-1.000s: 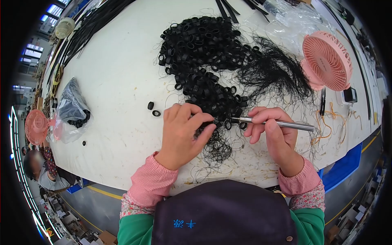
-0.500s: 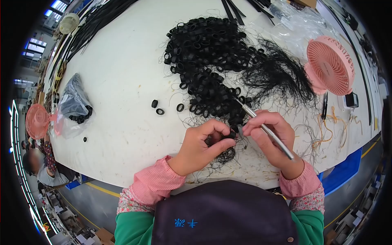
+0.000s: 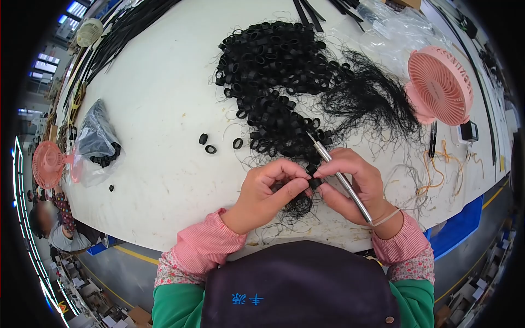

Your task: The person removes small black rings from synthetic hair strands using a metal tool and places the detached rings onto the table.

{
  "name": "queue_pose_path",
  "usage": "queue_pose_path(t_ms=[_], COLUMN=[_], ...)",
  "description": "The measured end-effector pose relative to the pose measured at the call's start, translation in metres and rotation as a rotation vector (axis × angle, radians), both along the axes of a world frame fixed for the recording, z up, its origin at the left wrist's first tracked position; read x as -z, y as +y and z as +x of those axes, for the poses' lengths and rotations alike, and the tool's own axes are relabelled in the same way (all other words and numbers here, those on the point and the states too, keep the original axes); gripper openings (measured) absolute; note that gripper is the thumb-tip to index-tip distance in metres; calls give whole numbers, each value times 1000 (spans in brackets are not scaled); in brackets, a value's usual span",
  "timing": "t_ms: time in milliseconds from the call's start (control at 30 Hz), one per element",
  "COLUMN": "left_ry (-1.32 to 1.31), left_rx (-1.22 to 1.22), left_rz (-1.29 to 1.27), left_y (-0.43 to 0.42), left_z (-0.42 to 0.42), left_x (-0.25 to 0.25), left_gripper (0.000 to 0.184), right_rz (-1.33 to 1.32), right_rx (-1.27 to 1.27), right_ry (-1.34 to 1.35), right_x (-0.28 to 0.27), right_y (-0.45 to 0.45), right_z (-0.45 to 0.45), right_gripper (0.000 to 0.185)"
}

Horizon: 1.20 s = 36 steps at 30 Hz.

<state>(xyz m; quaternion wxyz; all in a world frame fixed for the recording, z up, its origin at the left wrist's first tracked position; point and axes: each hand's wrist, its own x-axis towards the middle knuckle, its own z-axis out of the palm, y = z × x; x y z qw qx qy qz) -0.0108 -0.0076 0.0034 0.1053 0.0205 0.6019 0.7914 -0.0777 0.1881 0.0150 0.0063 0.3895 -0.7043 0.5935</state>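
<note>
Left hand: the left hand (image 3: pixel 268 191) is pinching the near side of a black ring (image 3: pixel 315 182) between thumb and forefinger; the exact contact is partly hiding behind the fingertips.
Right hand: the right hand (image 3: pixel 358 180) is gripping a slim metal tool (image 3: pixel 343 180) across its fingers, while its thumb and forefinger are bracketing the same ring from the other side.
Black ring: it is sitting between the two sets of fingertips, just below the pile.
Tool tip: the thin end is pointing up and left, reaching the lower edge of the ring pile (image 3: pixel 268 60).
Under the fingers: a small thread tangle (image 3: pixel 298 208) is lying on the white table (image 3: pixel 164 104).
Loose rings: three loose rings (image 3: pixel 211 149) are resting left of the pile.
Right of pile: a mass of black threads (image 3: pixel 372 98) is spreading toward a pink fan (image 3: pixel 436 85), with orange string (image 3: pixel 444 158) lying nearer.
Far left: a plastic bag (image 3: pixel 97 131) is holding dark pieces; beyond it, a co-worker (image 3: pixel 63 238) is sitting.
</note>
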Motion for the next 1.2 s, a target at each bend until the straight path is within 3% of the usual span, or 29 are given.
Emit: queue_pose_path(t_ms=[167, 233, 333, 400, 467, 533, 633, 700, 1033, 1200], left_ry=[65, 480, 504, 418, 364, 367, 379, 565, 555, 768], left_rx=[-89, -165, -367, -313, -218, -157, -135, -198, -240, -244], left_rz=[-184, -747, -775, -675, -318, -226, -379, -554, -622, -812], left_y=[-5, -10, -4, -4, 1, 7, 9, 9, 6, 3], left_z=[-3, -9, -9, -4, -2, -1, 0, -3, -3, -4], left_x=[2, 6, -4, -10, -9, 1, -1, -1, -3, -1], left_gripper=[11, 20, 26, 29, 32, 34, 31, 26, 19, 24], right_rz=[36, 55, 89, 104, 135, 136, 135, 133, 130, 137], right_rx=[91, 107, 119, 119, 102, 87, 71, 69, 37, 35], right_ry=[102, 111, 140, 159, 235, 252, 269, 268, 252, 256], right_x=[-3, -5, -7, -7, -5, -4, -2, -2, -5, -4], right_y=[2, 2, 3, 3, 3, 2, 0, 0, 0, 0], right_z=[-5, -5, -7, -6, -6, -5, -4, -3, -3, -3], right_gripper=[35, 35, 36, 36, 37, 37, 37, 37, 35, 34])
